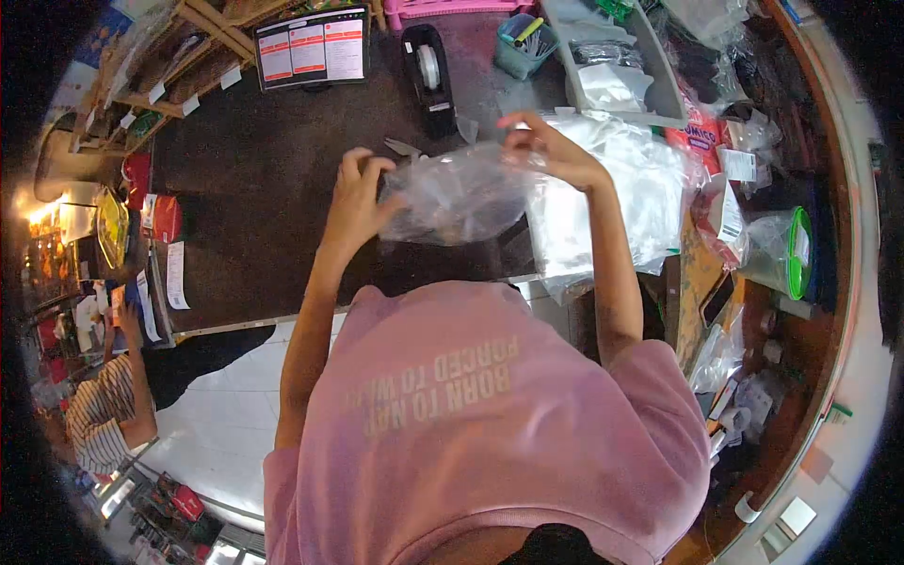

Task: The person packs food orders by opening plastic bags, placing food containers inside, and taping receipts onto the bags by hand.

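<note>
A clear plastic bag (457, 198) is stretched between my two hands above the dark table. My left hand (360, 200) is at the bag's left end, its fingers curled and its thumb against the film. At the upper right end, my right hand (556, 158) has its fingers bent on the bag's edge; they are partly blurred. Just right of the bag lies a stack of clear plastic bags (612, 212), beneath my right forearm. Behind the bag, a black tape dispenser (428, 80) stands with a roll of tape in it.
A tablet (313, 47) stands at the back left. A teal basket (525, 58) and a grey tray (666, 94) are at the back right. A green-rimmed tub (798, 254) and a phone (718, 299) lie right. Another person (113, 414) is at far left.
</note>
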